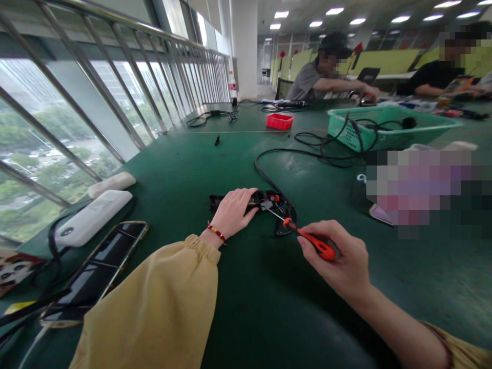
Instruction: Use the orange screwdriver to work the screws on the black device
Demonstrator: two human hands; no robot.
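Observation:
A black corded appliance [267, 197] lies on the green table, opened so that coloured wires and a red part show at its right end. Its exact kind I cannot make out. My left hand [234, 209] rests over its middle, fingers curled across the black body, holding it against the table. In my right hand [342, 253] is a screwdriver [315, 243] with an orange and black handle, gripped between thumb and fingers. The shaft slants up and left, its tip at the exposed inside beside the wires. A curved black part [282, 228] sits just below the appliance's right end.
A black cable [265, 156] runs from the appliance to a green basket [395, 136]. Further back are a red tray [280, 121] and a bottle [232, 87]. At left lie a phone [102, 269] and a white power bank [94, 218]. Two people sit across the table.

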